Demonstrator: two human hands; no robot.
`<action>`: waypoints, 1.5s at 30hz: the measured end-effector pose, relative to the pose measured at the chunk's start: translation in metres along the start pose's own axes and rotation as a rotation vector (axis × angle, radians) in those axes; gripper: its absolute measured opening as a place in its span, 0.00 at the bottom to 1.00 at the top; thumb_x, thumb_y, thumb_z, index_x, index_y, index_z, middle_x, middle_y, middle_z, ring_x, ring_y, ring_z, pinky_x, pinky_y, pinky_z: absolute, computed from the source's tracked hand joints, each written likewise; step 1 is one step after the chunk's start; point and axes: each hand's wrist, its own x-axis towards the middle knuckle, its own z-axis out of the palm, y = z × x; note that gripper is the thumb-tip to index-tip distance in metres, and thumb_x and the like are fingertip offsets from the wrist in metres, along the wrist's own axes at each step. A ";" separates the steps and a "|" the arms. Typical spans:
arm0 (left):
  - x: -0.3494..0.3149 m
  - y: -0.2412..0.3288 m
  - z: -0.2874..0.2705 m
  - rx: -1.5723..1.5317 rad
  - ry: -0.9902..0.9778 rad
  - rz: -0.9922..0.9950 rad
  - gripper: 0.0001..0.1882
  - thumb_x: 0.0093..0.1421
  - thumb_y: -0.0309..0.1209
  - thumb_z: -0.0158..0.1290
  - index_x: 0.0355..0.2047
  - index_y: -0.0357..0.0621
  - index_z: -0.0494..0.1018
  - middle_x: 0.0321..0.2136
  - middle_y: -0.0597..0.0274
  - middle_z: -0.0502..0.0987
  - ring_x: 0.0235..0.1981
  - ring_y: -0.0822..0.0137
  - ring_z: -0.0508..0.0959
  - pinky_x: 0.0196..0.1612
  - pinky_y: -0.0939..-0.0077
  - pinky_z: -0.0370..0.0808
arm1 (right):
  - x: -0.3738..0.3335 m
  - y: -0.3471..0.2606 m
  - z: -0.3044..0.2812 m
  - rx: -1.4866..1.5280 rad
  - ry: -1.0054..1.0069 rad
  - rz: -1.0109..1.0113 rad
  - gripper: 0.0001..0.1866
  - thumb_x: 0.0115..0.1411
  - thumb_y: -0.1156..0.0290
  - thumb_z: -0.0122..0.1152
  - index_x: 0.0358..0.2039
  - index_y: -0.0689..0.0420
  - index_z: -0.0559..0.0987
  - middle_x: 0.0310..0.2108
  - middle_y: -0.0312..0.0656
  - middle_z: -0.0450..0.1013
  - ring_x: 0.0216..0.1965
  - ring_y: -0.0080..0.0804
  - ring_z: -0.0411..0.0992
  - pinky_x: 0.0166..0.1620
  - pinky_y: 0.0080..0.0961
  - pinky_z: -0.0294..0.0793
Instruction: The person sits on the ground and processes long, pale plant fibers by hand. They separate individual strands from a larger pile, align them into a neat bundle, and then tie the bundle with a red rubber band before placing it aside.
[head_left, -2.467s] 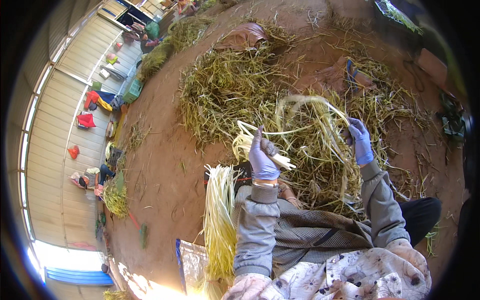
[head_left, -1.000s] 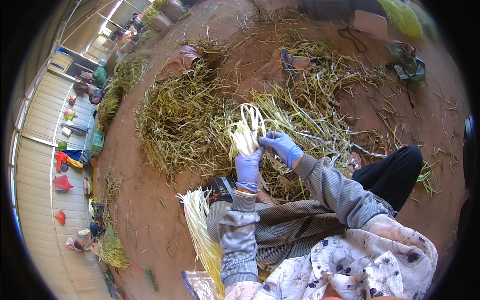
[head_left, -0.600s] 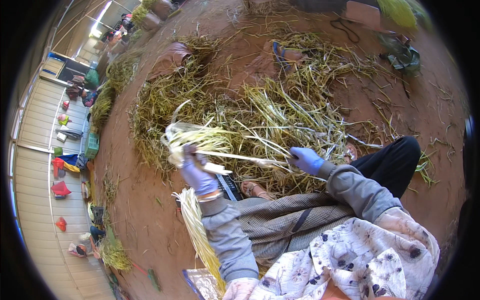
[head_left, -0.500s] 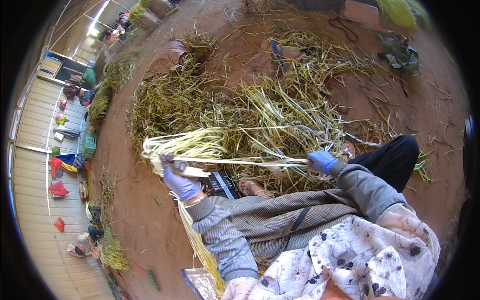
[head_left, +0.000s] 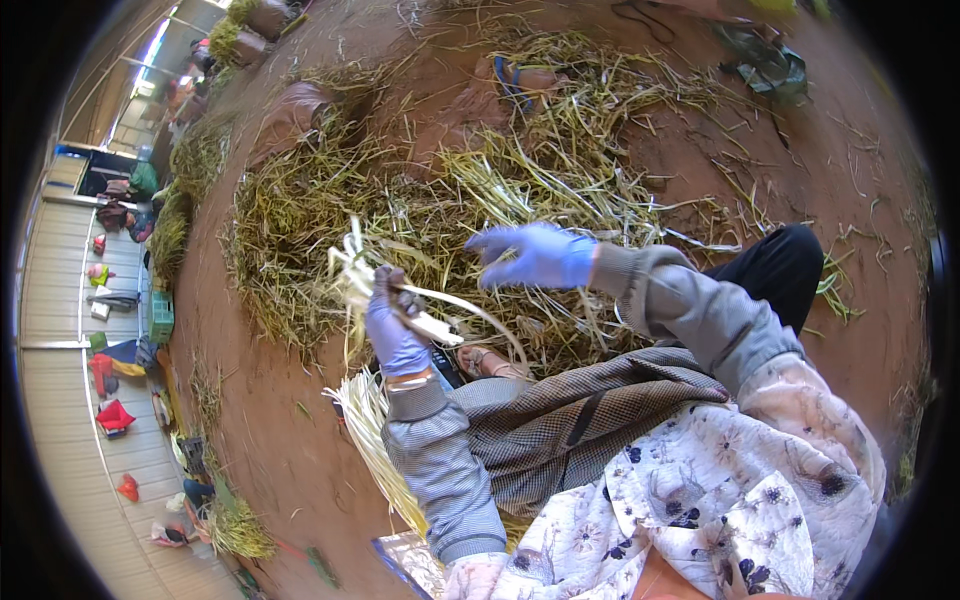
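Left hand (head_left: 393, 332) gripping stalks (head_left: 352, 267), pale, slender

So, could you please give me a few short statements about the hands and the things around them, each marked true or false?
1. The left hand grips pale stalks. True.
2. The right hand is clenched around a stalk. False: the right hand is open, with no stalk visible in it.
3. A larger bundle of pale stems lies beside the left forearm. True.
4. Both hands are bare. False: both wear purple gloves.
5. The green crate is at the person's far right. False: the green crate is at the far left.
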 end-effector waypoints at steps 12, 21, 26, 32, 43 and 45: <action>-0.026 -0.033 0.031 0.682 -0.423 -0.135 0.13 0.56 0.34 0.51 0.39 0.40 0.72 0.25 0.64 0.77 0.17 0.81 0.68 0.17 0.89 0.61 | 0.077 -0.019 -0.047 0.694 0.057 0.121 0.10 0.56 0.65 0.55 0.33 0.58 0.75 0.24 0.35 0.73 0.21 0.20 0.72 0.26 0.16 0.75; -0.014 0.020 -0.003 0.240 -0.021 0.137 0.15 0.56 0.38 0.50 0.35 0.36 0.70 0.28 0.57 0.75 0.29 0.69 0.74 0.36 0.77 0.71 | 0.028 0.148 -0.042 -0.350 0.388 0.735 0.39 0.52 0.48 0.53 0.57 0.59 0.54 0.53 0.55 0.59 0.54 0.46 0.59 0.57 0.36 0.56; -0.013 0.017 -0.002 0.101 -0.151 0.096 0.12 0.55 0.31 0.52 0.37 0.38 0.68 0.36 0.50 0.74 0.32 0.64 0.76 0.38 0.70 0.74 | -0.068 0.177 0.124 -0.737 -0.456 0.275 0.28 0.50 0.53 0.53 0.49 0.54 0.67 0.51 0.47 0.62 0.53 0.44 0.60 0.56 0.45 0.56; -0.003 -0.001 0.005 -0.369 -0.126 -0.108 0.11 0.61 0.36 0.44 0.37 0.40 0.65 0.14 0.72 0.57 0.09 0.83 0.54 0.09 0.90 0.55 | -0.038 0.157 0.101 -0.493 -0.782 0.350 0.24 0.53 0.53 0.48 0.47 0.54 0.71 0.38 0.46 0.73 0.42 0.41 0.71 0.48 0.38 0.66; 0.010 -0.039 0.029 -0.274 -0.060 -0.326 0.18 0.61 0.41 0.42 0.44 0.42 0.66 0.08 0.78 0.50 0.06 0.84 0.50 0.09 0.89 0.52 | 0.018 0.244 -0.044 -0.599 0.412 0.761 0.11 0.50 0.64 0.51 0.31 0.53 0.78 0.32 0.48 0.72 0.36 0.42 0.71 0.41 0.35 0.69; 0.011 -0.038 0.027 -0.335 -0.121 -0.308 0.17 0.62 0.40 0.41 0.44 0.41 0.66 0.09 0.78 0.50 0.07 0.84 0.50 0.10 0.89 0.53 | 0.013 0.226 -0.046 -0.489 0.560 0.567 0.11 0.51 0.62 0.51 0.30 0.52 0.78 0.31 0.46 0.72 0.34 0.42 0.70 0.42 0.36 0.68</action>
